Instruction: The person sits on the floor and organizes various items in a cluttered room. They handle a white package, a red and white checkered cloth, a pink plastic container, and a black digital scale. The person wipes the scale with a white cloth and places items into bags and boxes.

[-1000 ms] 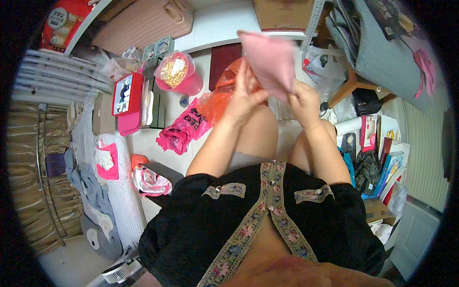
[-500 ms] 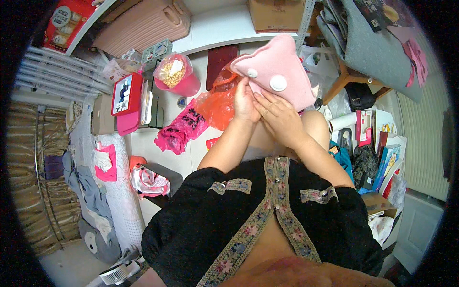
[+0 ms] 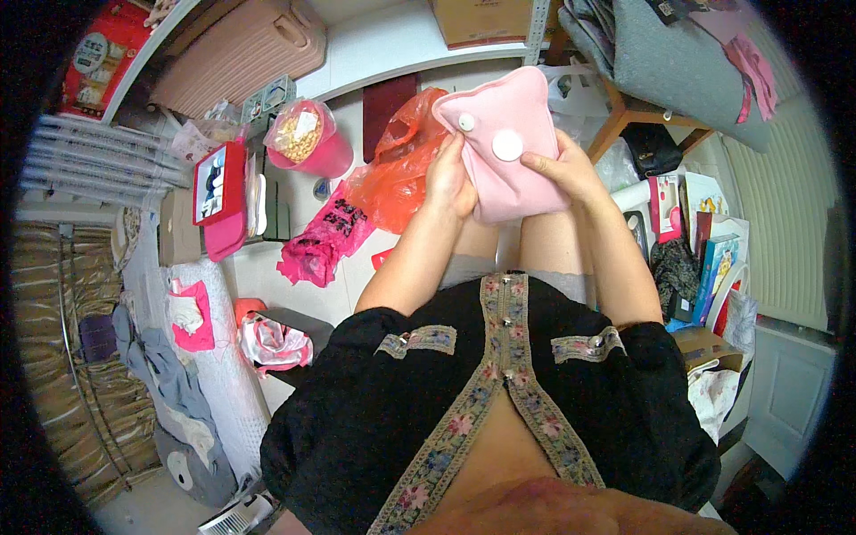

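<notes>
Lowered pink pouch (image 3: 508, 152) now tilts upper-right.

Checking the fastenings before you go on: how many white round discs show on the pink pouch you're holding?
2. On the soft pink fabric pouch, a small white round disc sits near its upper left, a larger white round disc nearer the middle. The far side is hidden.

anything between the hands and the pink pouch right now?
Nothing visible. Both hands grip the pink pouch directly: left hand on its left edge, right hand on its right edge with the thumb on the front. The orange bag lies behind and left of it, not between.
</notes>
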The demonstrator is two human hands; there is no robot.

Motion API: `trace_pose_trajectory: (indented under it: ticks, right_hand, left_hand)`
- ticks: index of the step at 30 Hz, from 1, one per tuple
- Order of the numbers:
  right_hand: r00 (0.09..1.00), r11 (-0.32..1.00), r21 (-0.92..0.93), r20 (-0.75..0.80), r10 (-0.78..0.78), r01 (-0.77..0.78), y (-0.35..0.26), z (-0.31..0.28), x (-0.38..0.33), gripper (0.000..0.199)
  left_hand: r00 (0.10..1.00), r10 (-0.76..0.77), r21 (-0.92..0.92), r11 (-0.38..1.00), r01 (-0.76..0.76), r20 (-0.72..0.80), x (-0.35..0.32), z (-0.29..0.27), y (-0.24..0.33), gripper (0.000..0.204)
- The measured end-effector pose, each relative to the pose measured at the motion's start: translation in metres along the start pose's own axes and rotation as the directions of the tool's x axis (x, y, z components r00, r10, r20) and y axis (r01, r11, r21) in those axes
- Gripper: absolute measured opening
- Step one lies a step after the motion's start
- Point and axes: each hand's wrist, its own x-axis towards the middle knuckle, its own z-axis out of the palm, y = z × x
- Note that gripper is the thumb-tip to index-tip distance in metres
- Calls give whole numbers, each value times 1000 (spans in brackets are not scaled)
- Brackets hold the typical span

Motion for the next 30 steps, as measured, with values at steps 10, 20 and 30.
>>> trace_pose_trajectory:
  ticks: [10, 20, 30]
  right_hand:
    - [988, 925, 362, -48, 144, -117, 17, 17, -11, 30]
    - [993, 982, 155, -34, 111, -104, 15, 22, -10, 31]
    - [884, 709, 545, 393, 255, -447, 3, 24, -11, 60]
  left_hand:
    - [998, 9, 167, 986, -19, 62, -15, 9, 0, 45]
    - [995, 78, 334, 938, -93, 58, -20, 6, 6, 55]
    - [991, -26, 101, 994, 39, -131, -2, -15, 15, 44]
